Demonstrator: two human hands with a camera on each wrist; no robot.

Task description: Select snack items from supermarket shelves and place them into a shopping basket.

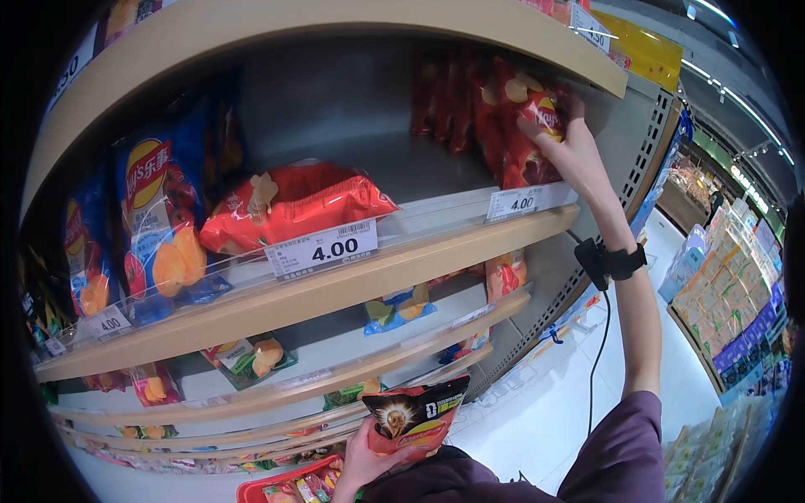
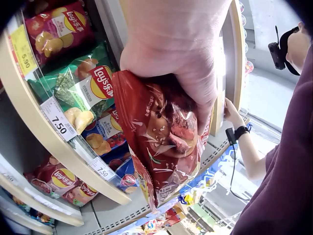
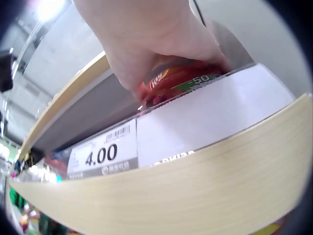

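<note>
Well to the left of the right hand [image 1: 563, 147], blue Lay's bags [image 1: 159, 222] are standing side by side. Just below that hand, a white price label [image 1: 513, 204] is showing 4.00. Up and left from the left hand [image 1: 369, 457], a green chips bag [image 1: 251, 359] is resting on a lower shelf [image 1: 268, 394]. Farther right of the right hand — across the white floor [image 1: 537, 436] — stacked packages [image 1: 729, 310] are forming a display, and ceiling lights [image 1: 749, 111] are shining above.

Free passage: dark grey shelf bay [image 1: 335, 105], between the glossy red crisp bag lying down [image 1: 298, 210] and the standing red foil crisp bags [image 1: 444, 105]. Obstacles: pale wood-edged shelf [image 1: 335, 18] overhead, clear plastic front lip [image 1: 432, 218] below, grey slotted metal upright [image 1: 641, 142] beside right hand [image 1: 566, 149].
</note>
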